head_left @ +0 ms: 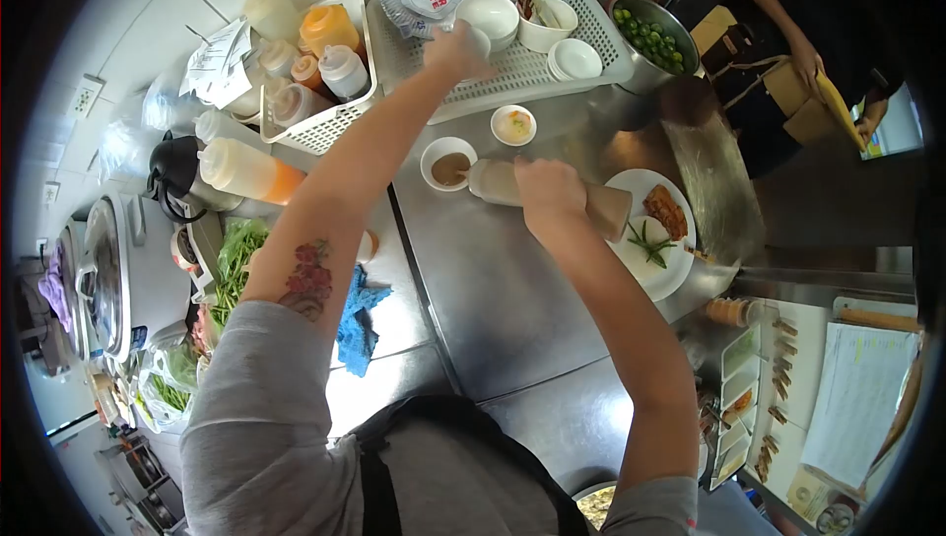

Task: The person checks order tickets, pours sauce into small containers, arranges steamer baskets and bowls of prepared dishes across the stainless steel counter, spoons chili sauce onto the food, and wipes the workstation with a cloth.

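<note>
My right hand point(552, 191) is wrapped round a squeeze bottle point(498, 183) of brownish sauce, tipped on its side. Its nozzle points into a small white bowl point(434, 154) with brown sauce at the bottom. My left hand point(458, 51) reaches over the white plastic basket point(414, 71), its fingers closed on a small white bowl point(480, 41); the hand is slightly blurred. Another small bowl point(514, 125) with a pale mix and orange bits stands nearby. To the right lies a white plate point(642, 282) with browned meat, rice and green leaves, partly behind the bottle.
A basket of sauce bottles point(320, 134) stands at the left, beside more squeeze bottles point(246, 169). A metal pot of green limes point(650, 43) is at the back right. A blue cloth point(360, 324) lies on the steel counter point(493, 290). Another person's hand point(808, 61) holds a yellow item.
</note>
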A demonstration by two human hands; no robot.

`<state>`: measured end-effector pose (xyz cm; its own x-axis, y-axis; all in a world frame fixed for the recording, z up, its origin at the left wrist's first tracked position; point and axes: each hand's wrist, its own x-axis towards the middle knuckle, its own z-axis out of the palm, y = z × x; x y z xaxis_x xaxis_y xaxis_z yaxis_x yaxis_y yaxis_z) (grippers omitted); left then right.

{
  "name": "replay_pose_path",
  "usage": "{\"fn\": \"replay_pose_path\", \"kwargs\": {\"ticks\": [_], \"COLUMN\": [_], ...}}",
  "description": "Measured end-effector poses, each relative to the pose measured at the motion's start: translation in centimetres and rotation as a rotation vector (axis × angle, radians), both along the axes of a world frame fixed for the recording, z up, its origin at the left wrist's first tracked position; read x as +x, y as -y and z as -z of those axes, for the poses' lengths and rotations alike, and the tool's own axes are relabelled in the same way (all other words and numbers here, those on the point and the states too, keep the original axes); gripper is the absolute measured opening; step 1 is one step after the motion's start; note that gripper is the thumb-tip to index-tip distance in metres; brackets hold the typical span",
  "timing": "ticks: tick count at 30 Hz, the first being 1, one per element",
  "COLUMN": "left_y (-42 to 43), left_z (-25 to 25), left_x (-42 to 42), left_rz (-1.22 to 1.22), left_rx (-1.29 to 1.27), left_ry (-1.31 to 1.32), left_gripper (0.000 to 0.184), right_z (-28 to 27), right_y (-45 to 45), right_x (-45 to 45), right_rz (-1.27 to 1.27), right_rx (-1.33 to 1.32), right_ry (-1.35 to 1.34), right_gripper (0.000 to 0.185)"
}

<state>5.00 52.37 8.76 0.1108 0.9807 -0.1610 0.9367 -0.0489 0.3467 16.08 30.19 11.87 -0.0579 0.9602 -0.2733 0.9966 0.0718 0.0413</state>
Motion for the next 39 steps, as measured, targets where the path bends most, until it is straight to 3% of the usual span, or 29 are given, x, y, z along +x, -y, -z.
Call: {"fn": "replay_pose_path", "kwargs": {"ticks": [2,6,10,11,14,15,16,20,22,24,26,30,33,37,39], "left_y": [-0.3,-0.1,0.2,0.0,1.3,2.5,5.8,18.2,24.6,29.7,33.7,41.2,44.2,45.5,45.4], "left_z": [0.9,2.8,0.6,-0.6,-6.1,-8.8,-11.6,-19.3,-22.7,-24.7,-24.3,-18.9,-14.6,-13.0,-12.6], "left_x": [-0.1,-0.6,-1.2,-1.4,-3.2,-4.2,-5.6,-14.4,-19.0,-23.6,-28.4,-36.0,-37.4,-36.3,-36.4], "left_rz": [-0.001,0.073,0.13,0.166,0.403,0.504,0.507,0.767,0.741,0.564,0.422,-0.257,-0.476,-0.52,-0.415], "left_rx": [-0.016,0.1,0.08,0.091,0.127,0.139,0.285,0.388,0.263,0.114,0.236,0.149,0.2,0.154,0.133], "left_ry": [0.007,0.029,0.015,0.001,-0.062,-0.088,-0.01,0.264,0.377,0.482,0.557,1.043,1.152,1.274,1.127], "left_gripper": [0.112,0.117,0.117,0.114,0.098,0.092,0.073,0.053,0.047,0.044,0.042,0.037,0.03,0.029,0.028], "right_z": [0.0,0.2,0.1,0.2,-0.4,-0.3,0.0,1.5,0.9,1.0,1.7,-5.0,-13.4,-17.6,-15.7], "right_y": [0.1,0.4,0.8,1.0,2.2,2.5,2.8,4.0,4.8,5.8,5.9,2.2,-3.5,-11.2,-15.1], "right_x": [0.1,0.0,0.1,0.0,-0.3,-0.4,-0.4,-0.5,-1.2,-1.5,-1.7,-5.9,-10.2,-16.9,-19.6], "right_rz": [-0.01,-0.002,0.044,0.049,0.073,0.085,0.097,0.135,0.243,0.302,0.287,0.15,-0.071,-0.292,-0.289], "right_rx": [0.034,-0.024,-0.019,-0.007,0.062,0.064,0.066,0.11,0.071,0.13,0.301,0.638,0.82,0.952,0.915], "right_ry": [0.002,-0.026,-0.021,-0.02,-0.004,-0.007,-0.01,-0.035,-0.114,-0.258,-0.466,-0.902,-1.094,-1.167,-1.173], "right_gripper": [0.02,0.038,0.045,0.048,0.022,0.025,0.027,0.041,0.059,0.071,0.076,0.078,0.074,0.071,0.073]}}
